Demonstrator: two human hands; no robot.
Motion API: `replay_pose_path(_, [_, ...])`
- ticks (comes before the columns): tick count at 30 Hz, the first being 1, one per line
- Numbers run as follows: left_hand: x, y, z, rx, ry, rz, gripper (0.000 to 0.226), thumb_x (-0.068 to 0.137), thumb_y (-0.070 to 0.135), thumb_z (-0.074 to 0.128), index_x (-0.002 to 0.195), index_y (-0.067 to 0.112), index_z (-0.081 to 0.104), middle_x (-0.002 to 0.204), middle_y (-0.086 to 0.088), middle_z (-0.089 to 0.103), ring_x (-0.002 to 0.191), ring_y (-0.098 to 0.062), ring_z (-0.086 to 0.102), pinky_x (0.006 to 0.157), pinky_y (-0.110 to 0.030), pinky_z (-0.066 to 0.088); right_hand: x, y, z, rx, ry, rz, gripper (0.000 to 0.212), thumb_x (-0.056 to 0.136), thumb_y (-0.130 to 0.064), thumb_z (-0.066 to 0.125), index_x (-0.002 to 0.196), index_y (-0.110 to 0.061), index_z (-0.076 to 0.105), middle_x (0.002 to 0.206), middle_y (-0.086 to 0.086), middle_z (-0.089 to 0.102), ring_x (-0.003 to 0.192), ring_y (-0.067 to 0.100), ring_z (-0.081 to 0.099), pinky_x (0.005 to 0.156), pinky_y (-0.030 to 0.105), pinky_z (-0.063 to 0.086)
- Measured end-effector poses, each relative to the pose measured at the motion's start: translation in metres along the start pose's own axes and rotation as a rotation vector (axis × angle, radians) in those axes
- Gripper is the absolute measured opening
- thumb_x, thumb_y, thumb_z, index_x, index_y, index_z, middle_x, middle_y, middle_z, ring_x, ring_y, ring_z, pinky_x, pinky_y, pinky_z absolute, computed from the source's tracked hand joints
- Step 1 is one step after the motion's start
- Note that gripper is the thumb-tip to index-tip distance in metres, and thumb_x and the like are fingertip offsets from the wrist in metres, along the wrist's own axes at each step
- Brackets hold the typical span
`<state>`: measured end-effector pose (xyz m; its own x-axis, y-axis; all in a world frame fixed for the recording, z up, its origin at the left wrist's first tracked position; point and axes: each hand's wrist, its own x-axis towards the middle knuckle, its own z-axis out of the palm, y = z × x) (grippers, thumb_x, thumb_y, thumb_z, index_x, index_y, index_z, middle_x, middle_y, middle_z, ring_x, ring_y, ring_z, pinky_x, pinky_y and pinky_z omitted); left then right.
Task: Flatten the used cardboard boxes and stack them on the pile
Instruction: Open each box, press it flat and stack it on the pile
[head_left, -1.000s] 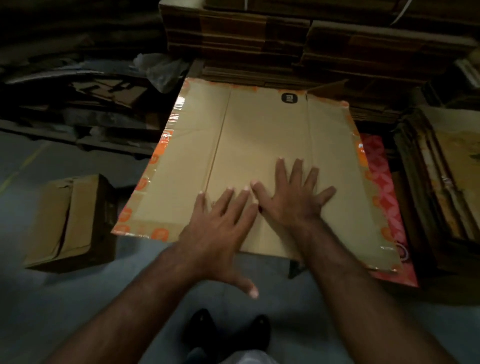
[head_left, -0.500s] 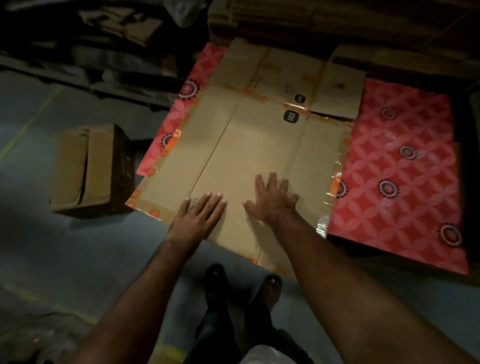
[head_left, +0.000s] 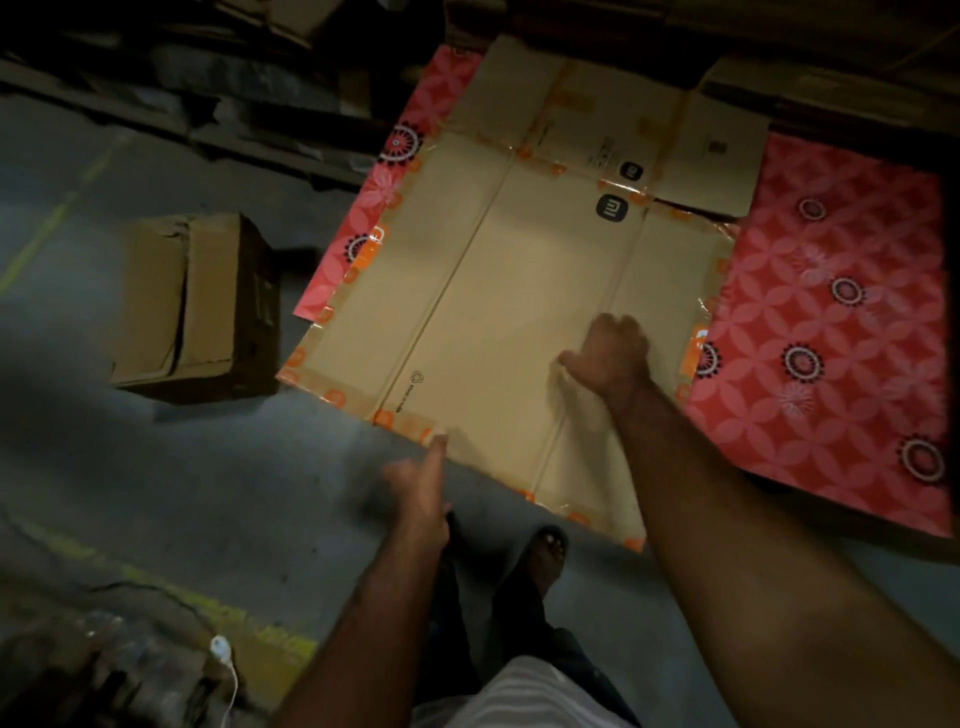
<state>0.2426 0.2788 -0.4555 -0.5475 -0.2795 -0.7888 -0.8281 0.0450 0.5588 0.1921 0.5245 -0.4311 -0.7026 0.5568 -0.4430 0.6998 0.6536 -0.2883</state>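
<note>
A flattened brown box with orange tape on its edges and a black logo lies on top of the pile. Under it sit another flat brown box and a red patterned sheet. My right hand rests on the top box near its right fold, fingers curled into a loose fist with nothing in them. My left hand is blurred and off the box, above the floor, with one fingertip at the box's front edge. It holds nothing.
A brown box still in its box shape lies on the grey floor left of the pile. Dark stacks of cardboard run along the back. My feet stand just before the pile's front edge. A white cable lies at the lower left.
Both hands lay flat on the top box. My left hand has slid back off its front edge, and my right hand has curled up and shifted right. The view tilted further down.
</note>
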Motion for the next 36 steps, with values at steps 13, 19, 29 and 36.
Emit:
replay_pose_path(13, [0.032,0.069,-0.064,0.104,-0.209,-0.046,0.052,0.093,0.016,0.073,0.133,0.004,0.042,0.117,-0.019,0.066,0.083,-0.026,0.07,0.05,-0.036,0.06,-0.021,0.053,-0.035,1.176,-0.134,0.431,0.025,0.093,-0.031,0.066,0.075,-0.016,0.059,0.058,0.001,0.061,0.051,0.023,0.059,0.043,0.022,0.046])
replay_pose_path(19, [0.048,0.139,-0.129,0.303,-0.26,-0.075,0.008,0.102,0.014,0.057,0.097,0.008,0.057,0.09,-0.009,0.058,0.08,-0.02,0.06,0.046,-0.031,0.059,-0.038,0.018,-0.036,1.303,-0.317,0.284,0.005,0.096,-0.027,0.063,0.097,-0.021,0.062,0.085,-0.001,0.065,0.075,0.012,0.06,0.05,0.018,0.048])
replay_pose_path(29, [0.073,0.211,-0.117,0.286,-0.206,0.36,0.015,0.094,0.023,0.066,0.108,0.025,0.061,0.1,-0.009,0.065,0.078,-0.024,0.063,0.059,-0.027,0.046,-0.121,-0.026,0.027,1.796,-0.018,0.451,0.011,0.101,-0.011,0.059,0.095,-0.02,0.057,0.09,0.003,0.066,0.08,0.012,0.068,0.065,0.032,0.06])
replay_pose_path(36, [0.038,0.183,-0.094,-0.392,-0.651,0.201,0.07,0.091,0.069,0.05,0.137,0.018,0.057,0.125,-0.01,0.069,0.107,-0.029,0.072,0.086,-0.046,0.06,-0.098,-0.084,0.008,2.049,0.097,0.498,0.009,0.099,-0.002,0.06,0.106,-0.007,0.057,0.1,0.015,0.065,0.087,0.022,0.067,0.069,0.038,0.064])
